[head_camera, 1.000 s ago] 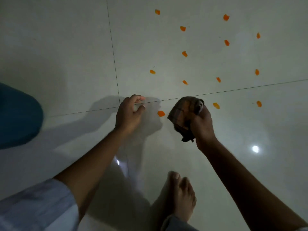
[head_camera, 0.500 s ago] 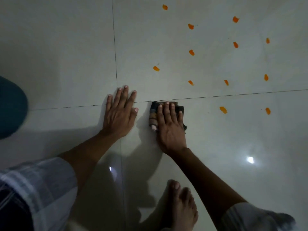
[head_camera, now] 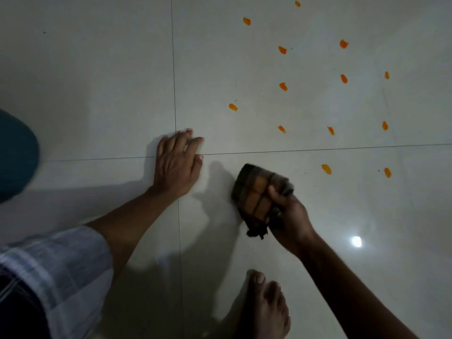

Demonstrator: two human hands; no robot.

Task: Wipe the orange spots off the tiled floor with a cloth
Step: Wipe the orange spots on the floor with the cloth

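My right hand (head_camera: 289,217) grips a folded dark checked cloth (head_camera: 255,194) with orange-stained patches, lifted off the pale tiled floor (head_camera: 110,81) and turned face up. My left hand (head_camera: 177,163) lies flat on the floor at the crossing of the grout lines, fingers spread. Several orange spots dot the tiles ahead and to the right; the nearest orange spot (head_camera: 326,169) lies just right of the cloth, another orange spot (head_camera: 233,107) sits above my left hand. No orange mark shows on the floor under the cloth.
My bare foot (head_camera: 265,311) stands on the floor below the right hand. A dark teal object (head_camera: 17,155) sits at the left edge. A bright lamp reflection (head_camera: 356,241) glints on the tile at the right.
The orange spot near the grout line was covered by the cloth and pressed; now the cloth is lifted and turned over, and that spot is gone. My left hand went flat and stays there.
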